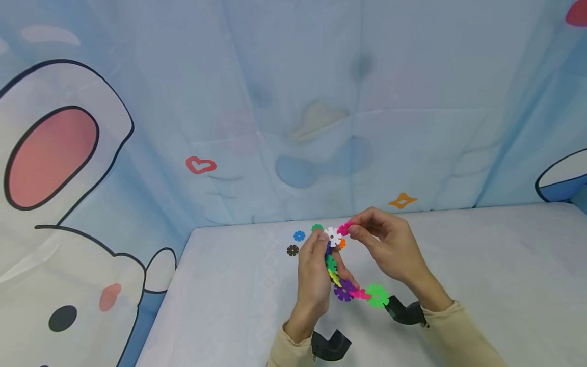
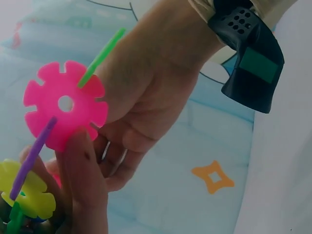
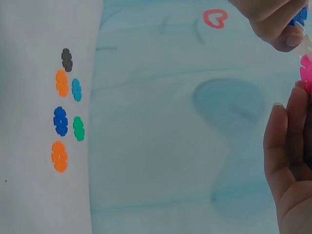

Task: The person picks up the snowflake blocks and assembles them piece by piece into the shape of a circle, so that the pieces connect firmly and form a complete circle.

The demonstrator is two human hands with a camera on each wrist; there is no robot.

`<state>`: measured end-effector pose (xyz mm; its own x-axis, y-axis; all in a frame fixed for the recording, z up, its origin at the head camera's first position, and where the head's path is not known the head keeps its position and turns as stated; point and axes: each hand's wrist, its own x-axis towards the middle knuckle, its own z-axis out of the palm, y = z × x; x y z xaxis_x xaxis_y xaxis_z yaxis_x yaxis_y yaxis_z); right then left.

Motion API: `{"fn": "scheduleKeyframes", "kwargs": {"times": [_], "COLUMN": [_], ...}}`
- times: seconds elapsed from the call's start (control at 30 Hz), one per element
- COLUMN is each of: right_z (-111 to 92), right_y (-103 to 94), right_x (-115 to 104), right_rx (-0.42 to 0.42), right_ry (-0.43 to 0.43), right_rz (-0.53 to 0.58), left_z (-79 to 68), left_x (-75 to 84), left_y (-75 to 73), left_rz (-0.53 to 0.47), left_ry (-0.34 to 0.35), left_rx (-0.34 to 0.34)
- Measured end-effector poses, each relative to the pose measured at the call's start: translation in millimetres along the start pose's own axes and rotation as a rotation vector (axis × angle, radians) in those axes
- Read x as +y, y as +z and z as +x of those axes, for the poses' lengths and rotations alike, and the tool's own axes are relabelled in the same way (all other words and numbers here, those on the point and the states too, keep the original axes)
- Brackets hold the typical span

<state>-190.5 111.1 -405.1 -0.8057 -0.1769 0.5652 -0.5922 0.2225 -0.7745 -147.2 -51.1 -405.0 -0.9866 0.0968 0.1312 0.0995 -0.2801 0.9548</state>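
Observation:
My left hand (image 1: 313,280) holds a chain of notched plastic snowflake discs, its thumb on the white disc (image 1: 333,236) at the top. My right hand (image 1: 390,244) pinches a pink disc (image 1: 345,228) at the white disc's edge. Down from the white disc run blue, green (image 1: 331,263), yellow (image 1: 334,277) and purple (image 1: 344,291) discs, partly covered by the left fingers. Then come another pink disc (image 2: 66,103) and a light green disc (image 1: 378,295) at the free end, both slotted edge to edge.
Loose discs lie flat near the table's back edge: a black one (image 3: 67,60), a light blue one (image 3: 76,89), a dark blue one (image 3: 60,121), a green one (image 3: 78,128) and orange ones (image 3: 59,156). Behind the white tabletop (image 1: 229,306) hangs a printed blue curtain (image 1: 275,102).

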Motion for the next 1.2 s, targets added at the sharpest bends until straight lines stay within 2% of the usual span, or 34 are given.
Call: {"fn": "scheduleKeyframes", "kwargs": {"times": [0.27, 0.4, 0.57, 0.8, 0.93, 1.03, 1.2], "right_z": [-0.5, -0.7, -1.8, -3.0, -2.2, -0.5, -2.6], "right_y": [5.6, 8.7, 11.0, 14.5, 13.8, 11.8, 16.7], "right_x": [-5.0, -5.0, -4.5, -1.3, 4.1, 11.1, 29.4], "right_rx": [0.076, 0.076, 0.073, 0.058, 0.024, -0.026, -0.165], "right_ry": [-0.125, -0.123, -0.095, -0.085, -0.105, -0.057, 0.167], "right_rz": [-0.057, -0.056, -0.037, -0.013, -0.012, -0.056, -0.207], "left_z": [-4.2, -4.6, -4.8, -3.7, 0.8, 6.1, 13.7], "left_x": [-0.6, 0.8, 3.3, 3.0, 2.6, 4.4, 12.8], "left_y": [8.0, 7.3, 5.1, 3.2, -5.2, -18.5, -51.8], "left_rz": [0.078, 0.137, 0.183, 0.169, 0.054, -0.035, -0.072], "left_ry": [0.036, 0.057, 0.053, 0.030, -0.009, -0.003, 0.085], "left_rx": [0.077, 0.102, 0.093, 0.076, 0.082, 0.143, 0.350]}}
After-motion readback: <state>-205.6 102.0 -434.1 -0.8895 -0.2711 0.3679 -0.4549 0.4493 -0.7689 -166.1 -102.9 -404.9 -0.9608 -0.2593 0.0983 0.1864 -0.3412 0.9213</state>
